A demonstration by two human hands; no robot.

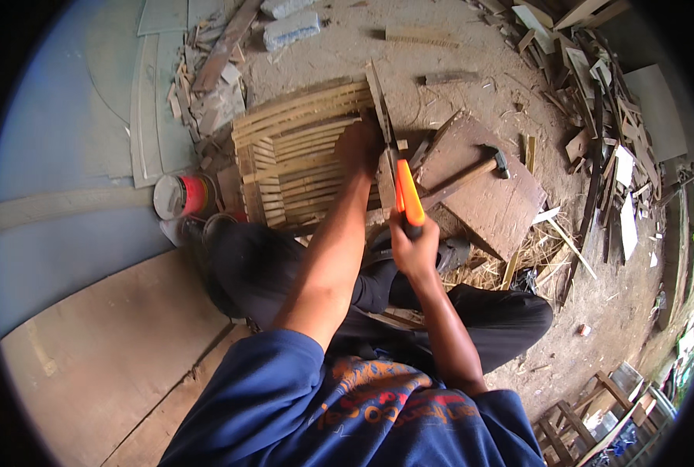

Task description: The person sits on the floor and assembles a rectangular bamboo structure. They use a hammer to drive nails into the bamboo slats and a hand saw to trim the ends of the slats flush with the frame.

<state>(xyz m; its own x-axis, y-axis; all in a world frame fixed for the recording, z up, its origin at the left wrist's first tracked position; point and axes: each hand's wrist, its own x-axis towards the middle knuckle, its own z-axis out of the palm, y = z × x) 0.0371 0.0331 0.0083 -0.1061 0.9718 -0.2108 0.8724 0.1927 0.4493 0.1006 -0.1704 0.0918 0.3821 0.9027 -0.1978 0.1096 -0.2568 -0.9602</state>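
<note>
My right hand is closed around the dark and orange handle of a handsaw. Its long blade points away from me, along the right edge of a slatted bamboo frame. My left hand reaches over that frame and is closed at its right side, close beside the saw blade. The left fingertips are in shadow and partly hidden. A hammer with a wooden handle and dark head lies on a brown wooden board to the right of the saw.
A red and white can stands left of the frame. Wood offcuts are heaped at the far right, with shavings near my right leg. Pale blocks lie at the far side. A large panel covers the left near side.
</note>
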